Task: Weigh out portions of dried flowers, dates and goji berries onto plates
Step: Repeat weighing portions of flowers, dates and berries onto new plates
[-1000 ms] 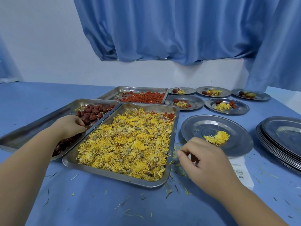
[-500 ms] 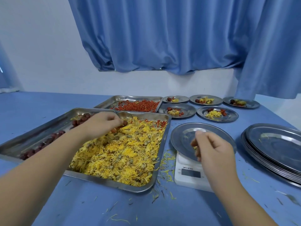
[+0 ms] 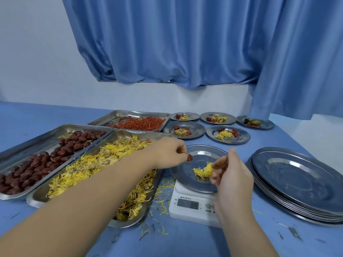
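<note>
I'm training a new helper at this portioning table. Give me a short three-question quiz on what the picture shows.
1. Multiple choice: what does the left hand pinch over the plate that sits on the scale?
A. a goji berry
B. a date
C. a spoon
2. True or false: the plate on the scale already holds some dried flowers.
3. Count: how many filled plates stand on the table beyond the scale?

Key: 1 B; 2 true; 3 five.
</note>
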Available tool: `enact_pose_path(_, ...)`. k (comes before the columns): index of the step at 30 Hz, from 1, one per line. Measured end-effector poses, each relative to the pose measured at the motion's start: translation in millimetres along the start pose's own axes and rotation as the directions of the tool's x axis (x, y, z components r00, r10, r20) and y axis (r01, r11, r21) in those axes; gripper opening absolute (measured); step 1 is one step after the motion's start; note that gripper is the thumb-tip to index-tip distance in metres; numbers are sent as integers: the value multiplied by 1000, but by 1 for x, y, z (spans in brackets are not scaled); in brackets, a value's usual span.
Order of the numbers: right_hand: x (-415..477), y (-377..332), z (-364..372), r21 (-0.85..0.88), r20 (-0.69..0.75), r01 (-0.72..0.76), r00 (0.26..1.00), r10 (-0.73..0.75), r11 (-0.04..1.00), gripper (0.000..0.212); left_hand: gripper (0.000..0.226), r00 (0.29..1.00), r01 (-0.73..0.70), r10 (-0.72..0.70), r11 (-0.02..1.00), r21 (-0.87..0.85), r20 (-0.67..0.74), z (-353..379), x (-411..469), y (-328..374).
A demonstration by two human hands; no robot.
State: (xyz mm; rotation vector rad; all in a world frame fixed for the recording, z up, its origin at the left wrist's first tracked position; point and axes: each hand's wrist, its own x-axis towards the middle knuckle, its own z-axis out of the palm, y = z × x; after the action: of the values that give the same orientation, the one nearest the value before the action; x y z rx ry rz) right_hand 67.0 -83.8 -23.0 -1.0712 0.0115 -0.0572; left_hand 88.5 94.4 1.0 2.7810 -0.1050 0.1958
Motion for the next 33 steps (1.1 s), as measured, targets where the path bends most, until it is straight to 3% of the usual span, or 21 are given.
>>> enact_pose_path(6, -6, 0, -1, -33, 12, -23, 1000, 24, 999, 53, 16, 1000, -26, 26, 1000, -16, 2, -5, 6, -12)
enact_pose_path(10, 5, -7, 7, -69, 95, -113, 988, 120, 991, 48, 10, 1000, -14, 14, 1000, -5, 10, -30, 9, -32)
enact_pose_path(15, 47, -27, 32, -284, 195, -55, 974, 114, 957, 17, 12, 996, 87, -87, 994, 68, -14, -61, 20, -72)
enact_pose_path(21, 98, -29, 57, -166, 302, -256, 906, 296, 952, 8, 14, 967, 250, -243, 960, 129, -71, -84, 27, -127)
enact_pose_path(26, 130, -23, 67, -426, 391, -102, 875, 285, 899, 11, 13, 934, 350, -341, 934, 70, -111, -97, 42, -170)
enact_pose_path(31, 145, -17, 62, -500, 459, -14, 843, 279, 866, 15, 14, 893, 448, -443, 890, 80, -74, -83, 84, -192)
enact_pose_path(33, 149, -15, 60, -528, 476, 2, 829, 294, 849, 16, 15, 891, 450, -447, 893, 11, -82, -70, 101, -193)
